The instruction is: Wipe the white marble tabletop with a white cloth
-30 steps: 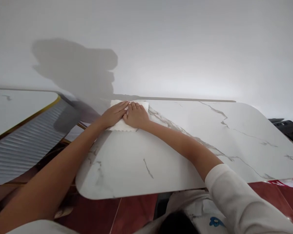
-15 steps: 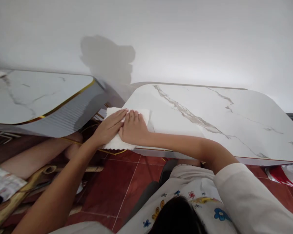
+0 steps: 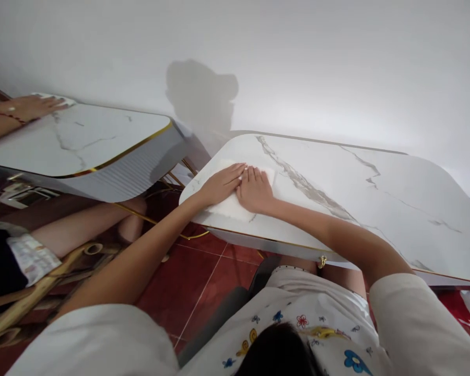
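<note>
Two marble tables [image 3: 337, 177], white wall [image 3: 297, 62], red floor [image 3: 203, 282].

Your left hand [image 3: 221, 184] and right hand [image 3: 255, 190], both pressed flat, cover most of the cloth [image 3: 229, 210]; only its margins show. At 3 o'clock the table [image 3: 376, 193] runs out of frame. At 10 o'clock another person's hand [image 3: 27, 107] rests on a white patch [image 3: 50, 97], perhaps another cloth, too small to tell; the arm is cut off by the edge.
</note>
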The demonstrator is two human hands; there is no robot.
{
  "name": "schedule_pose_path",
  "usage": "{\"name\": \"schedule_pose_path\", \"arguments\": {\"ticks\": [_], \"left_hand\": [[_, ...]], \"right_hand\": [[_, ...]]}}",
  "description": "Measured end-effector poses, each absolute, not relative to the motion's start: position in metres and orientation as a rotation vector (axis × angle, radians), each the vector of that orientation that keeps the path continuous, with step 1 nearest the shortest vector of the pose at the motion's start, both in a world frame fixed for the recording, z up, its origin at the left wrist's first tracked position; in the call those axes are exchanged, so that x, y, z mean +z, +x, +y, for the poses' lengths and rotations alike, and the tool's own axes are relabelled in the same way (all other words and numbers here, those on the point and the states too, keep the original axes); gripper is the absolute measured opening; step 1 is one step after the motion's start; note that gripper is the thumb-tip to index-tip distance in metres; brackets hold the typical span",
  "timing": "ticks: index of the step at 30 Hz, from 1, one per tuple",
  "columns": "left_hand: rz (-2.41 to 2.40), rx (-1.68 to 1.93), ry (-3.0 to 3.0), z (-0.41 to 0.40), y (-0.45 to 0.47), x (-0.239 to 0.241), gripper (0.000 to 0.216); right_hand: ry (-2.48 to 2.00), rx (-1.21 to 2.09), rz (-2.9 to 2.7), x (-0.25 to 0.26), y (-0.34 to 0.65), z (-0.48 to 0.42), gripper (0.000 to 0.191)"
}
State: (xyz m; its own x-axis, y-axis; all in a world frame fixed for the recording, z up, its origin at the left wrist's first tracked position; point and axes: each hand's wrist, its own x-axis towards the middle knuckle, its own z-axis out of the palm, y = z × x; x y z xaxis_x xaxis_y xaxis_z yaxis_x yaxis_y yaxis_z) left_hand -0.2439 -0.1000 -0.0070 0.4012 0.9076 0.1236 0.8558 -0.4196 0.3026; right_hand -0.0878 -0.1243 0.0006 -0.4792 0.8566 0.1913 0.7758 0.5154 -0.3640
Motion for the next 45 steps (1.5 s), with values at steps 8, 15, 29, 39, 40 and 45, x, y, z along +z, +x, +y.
{"name": "schedule_pose_path", "arguments": {"ticks": [8,15,29,39,40,45], "left_hand": [[1.622,0.564,2.363,-0.003,-0.214,0.004,0.059],[1.643,0.714,2.298,0.063,-0.208,0.0,0.056],[1.732,0.697,2.266,0.112,-0.201,-0.003,0.054],[1.664,0.596,2.426,0.047,-0.219,-0.009,0.055],[1.649,0.582,2.441,0.036,-0.224,-0.009,0.055],[1.649,0.52,2.496,-0.034,-0.249,-0.013,0.058]], "right_hand": [[-1.631,0.422,-2.229,0.007,-0.083,-0.024,0.062],[-1.579,0.278,-2.26,-0.001,-0.075,0.048,0.057],[-1.569,0.148,-2.255,-0.002,-0.069,0.092,0.056],[-1.572,0.174,-2.32,0.0,-0.076,0.021,0.06],[-1.571,0.169,-2.314,0.0,-0.08,0.008,0.06],[-1.501,0.181,-2.293,-0.003,-0.098,-0.06,0.059]]}}
